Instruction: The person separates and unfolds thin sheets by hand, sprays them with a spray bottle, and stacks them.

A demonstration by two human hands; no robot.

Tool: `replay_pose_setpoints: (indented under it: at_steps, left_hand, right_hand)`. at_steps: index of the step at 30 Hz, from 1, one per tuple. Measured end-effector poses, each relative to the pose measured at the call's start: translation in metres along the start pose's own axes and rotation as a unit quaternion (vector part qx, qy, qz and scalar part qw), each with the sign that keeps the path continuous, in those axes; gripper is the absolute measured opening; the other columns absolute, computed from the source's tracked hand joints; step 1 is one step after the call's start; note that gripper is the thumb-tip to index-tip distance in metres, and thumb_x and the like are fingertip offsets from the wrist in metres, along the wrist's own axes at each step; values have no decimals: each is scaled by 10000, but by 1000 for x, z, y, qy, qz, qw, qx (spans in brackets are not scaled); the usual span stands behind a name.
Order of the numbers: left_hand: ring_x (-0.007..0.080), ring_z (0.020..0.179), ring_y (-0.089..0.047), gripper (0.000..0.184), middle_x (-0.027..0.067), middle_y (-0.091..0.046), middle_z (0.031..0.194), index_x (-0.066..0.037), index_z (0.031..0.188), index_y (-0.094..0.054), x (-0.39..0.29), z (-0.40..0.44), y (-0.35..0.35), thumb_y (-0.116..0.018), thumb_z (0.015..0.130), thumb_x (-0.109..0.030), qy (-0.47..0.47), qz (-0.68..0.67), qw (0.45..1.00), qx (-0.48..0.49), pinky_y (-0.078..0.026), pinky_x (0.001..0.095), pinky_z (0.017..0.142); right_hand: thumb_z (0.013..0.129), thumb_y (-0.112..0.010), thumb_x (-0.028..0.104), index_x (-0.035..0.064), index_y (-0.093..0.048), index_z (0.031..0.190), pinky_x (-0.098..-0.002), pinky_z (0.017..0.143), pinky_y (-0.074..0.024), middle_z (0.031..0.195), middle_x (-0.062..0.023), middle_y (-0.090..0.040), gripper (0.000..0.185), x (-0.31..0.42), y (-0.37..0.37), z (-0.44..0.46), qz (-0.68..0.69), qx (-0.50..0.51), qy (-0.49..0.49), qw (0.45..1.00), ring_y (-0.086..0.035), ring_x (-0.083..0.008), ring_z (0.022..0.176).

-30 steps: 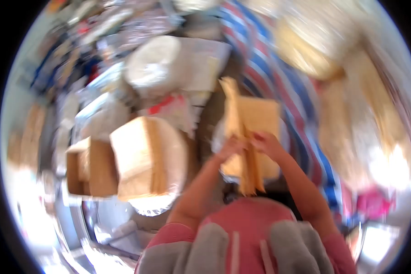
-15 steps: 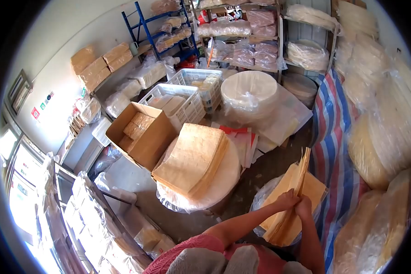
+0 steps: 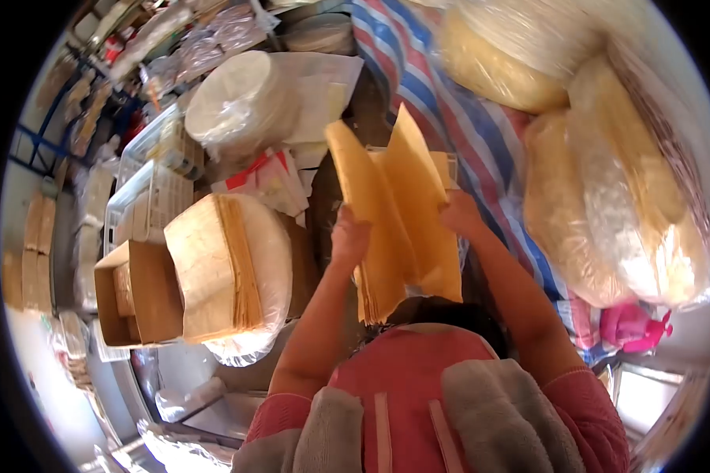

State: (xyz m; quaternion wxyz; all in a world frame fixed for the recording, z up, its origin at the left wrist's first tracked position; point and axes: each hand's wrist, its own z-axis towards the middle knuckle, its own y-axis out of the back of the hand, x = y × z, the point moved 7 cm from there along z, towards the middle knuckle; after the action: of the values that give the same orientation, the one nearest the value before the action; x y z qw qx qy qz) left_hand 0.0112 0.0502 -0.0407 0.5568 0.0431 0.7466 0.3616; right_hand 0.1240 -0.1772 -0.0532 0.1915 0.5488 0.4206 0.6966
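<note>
A stack of thin tan sheets [image 3: 363,185] stands upright in front of me, parted like an open book. My left hand [image 3: 350,236] is closed around its left edge, where several layers lie together. At the right side, my right hand [image 3: 461,214] grips the edge of a tan sheet [image 3: 418,189] that fans away from the rest. Behind them, part of another flat tan pile [image 3: 443,167] shows; the sheets hide most of it. To the left, a thick pile of similar sheets [image 3: 205,268] rests on a round, plastic-wrapped stack [image 3: 267,260].
An open cardboard box [image 3: 154,296] and white plastic crates [image 3: 154,193] stand at the left. A tall round wrapped stack [image 3: 233,98] is farther back. Along the right runs a striped tarp [image 3: 450,102] beside large plastic-wrapped bundles [image 3: 560,213]. A pink plastic item [image 3: 631,327] lies low right.
My view has swung right and down. My hands, together at the sheets' edge before, are now apart on opposite sides. The bundle has spread open between them.
</note>
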Motion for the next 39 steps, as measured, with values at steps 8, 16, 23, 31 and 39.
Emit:
replay_pose_setpoints:
  at_steps: [8,16,23,31,39]
  left_hand:
    - [73,739,-545,461,22,-575,852,-55,1064,-531,-19,-7,-25,-625,803,-423,43,-199,953,225,-467,247,609]
    - [79,702,-533,488,6,-556,790,-60,1008,-551,-24,-7,-37,-632,781,-485,58,-225,944,234,-456,253,584]
    - [69,637,-510,409,-9,-525,710,-62,951,-565,-21,-3,-38,-641,793,-432,55,-238,940,238,-419,245,527]
    - [284,753,-601,361,171,-613,831,22,1009,-546,-12,16,-50,-589,734,-207,5,-60,993,104,-472,366,659]
    - [308,856,-603,374,205,-606,939,52,1064,-514,3,5,-14,-539,741,-136,56,-89,992,76,-468,371,724]
  right_hand:
    - [732,-617,353,-1,-619,923,-377,687,-456,836,-191,-619,403,46,-13,-10,218,129,-13,967,-594,-324,773]
    - [631,-705,474,54,-603,1067,-282,604,-488,892,-79,-640,614,62,-24,-19,306,266,-77,911,-594,-160,700]
    - [622,-705,408,48,-581,1102,-285,598,-494,928,-84,-641,612,55,-17,-17,320,235,-93,913,-596,-172,767]
    - [653,-540,104,-9,-575,854,-408,735,-450,860,-245,-593,233,71,-39,-3,80,76,-8,994,-559,-399,867]
    - [701,-534,94,-5,-569,867,-408,674,-453,814,-235,-587,197,21,-11,-7,68,49,17,996,-581,-370,801]
